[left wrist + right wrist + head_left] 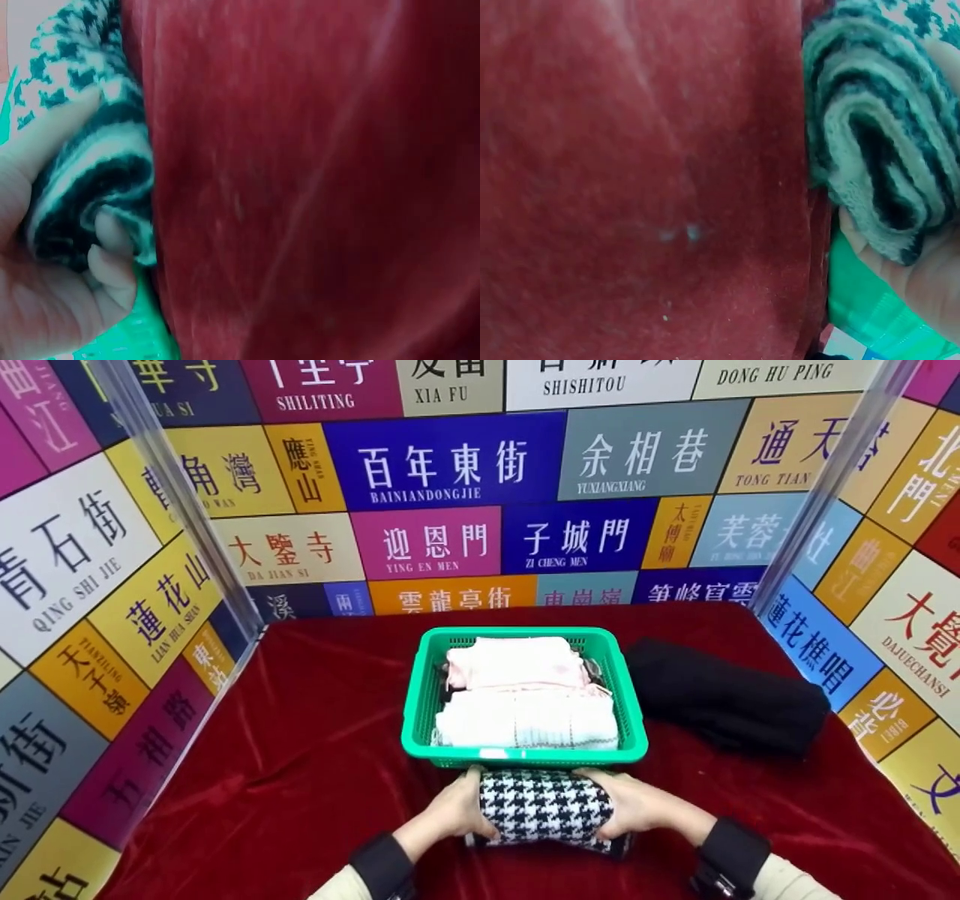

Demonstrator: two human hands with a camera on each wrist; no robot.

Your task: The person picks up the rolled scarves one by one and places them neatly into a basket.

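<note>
A rolled black-and-white houndstooth knit cloth (546, 808) lies on the dark red tablecloth, directly in front of the green basket (636, 727). My left hand (452, 808) grips its left end; in the left wrist view, fingertips (112, 266) press against the coiled layers. On the other end, my right hand (643, 808) holds the roll between thumb and fingers. The spiral of the rolled cloth (885, 142) shows clearly in the right wrist view. Inside the basket, a white folded cloth (480, 724) sits in front of a pale pink one (517, 656).
To the right of the basket lies a folded black garment (727, 697). The red velvet tablecloth (300, 750) has soft wrinkles. Colourful sign-printed panels (442, 457) stand behind and at both sides, with clear upright posts (191, 502) at the corners.
</note>
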